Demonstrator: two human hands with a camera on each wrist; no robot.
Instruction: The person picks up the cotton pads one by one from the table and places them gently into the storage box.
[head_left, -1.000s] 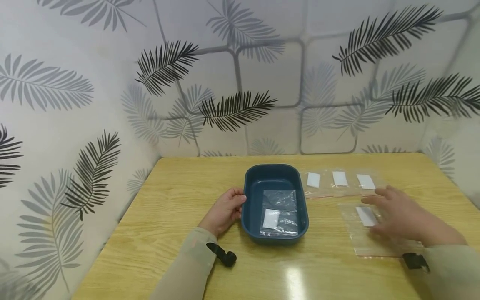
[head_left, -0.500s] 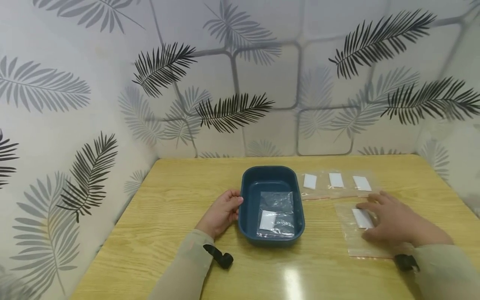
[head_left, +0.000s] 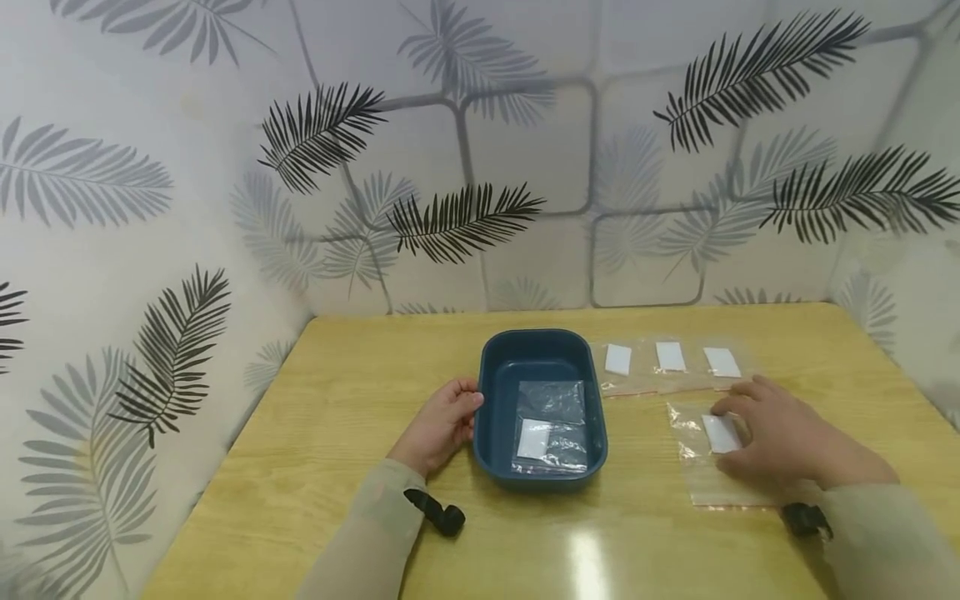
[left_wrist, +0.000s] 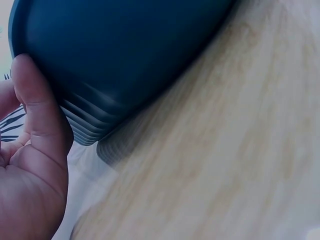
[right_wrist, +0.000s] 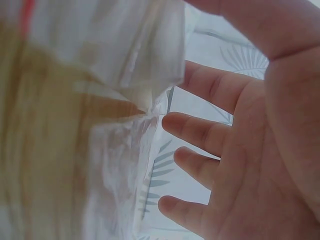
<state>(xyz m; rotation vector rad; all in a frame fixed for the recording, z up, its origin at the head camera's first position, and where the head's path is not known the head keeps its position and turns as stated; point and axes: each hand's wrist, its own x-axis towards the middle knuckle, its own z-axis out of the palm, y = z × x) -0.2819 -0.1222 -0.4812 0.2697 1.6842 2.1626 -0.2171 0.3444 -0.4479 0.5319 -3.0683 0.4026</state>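
A dark blue plastic tub (head_left: 489,454) stands on the table. My left hand (head_left: 441,425) holds its left side, thumb at the rim; the left wrist view shows the thumb against the wall of the tub (left_wrist: 130,45). Inside the tub lies a clear zip bag (head_left: 551,402) with a white card in it. At the right, my right hand (head_left: 787,433) pinches another clear zip bag (head_left: 701,475) around its white card (head_left: 722,434). In the right wrist view, this zip bag (right_wrist: 150,50) bends up at the thumb and index finger, while the other fingers are spread.
Three clear zip bags, each with a white card, lie in a row behind: one card left (head_left: 618,360), one in the middle (head_left: 670,357), one right (head_left: 722,362). The wooden table (head_left: 360,358) meets a leaf-patterned wall (head_left: 540,250) at the back.
My right hand has come down and its thumb and index finger have closed in on the white card in the near bag, whose left side now wrinkles. My left hand stays on the tub.
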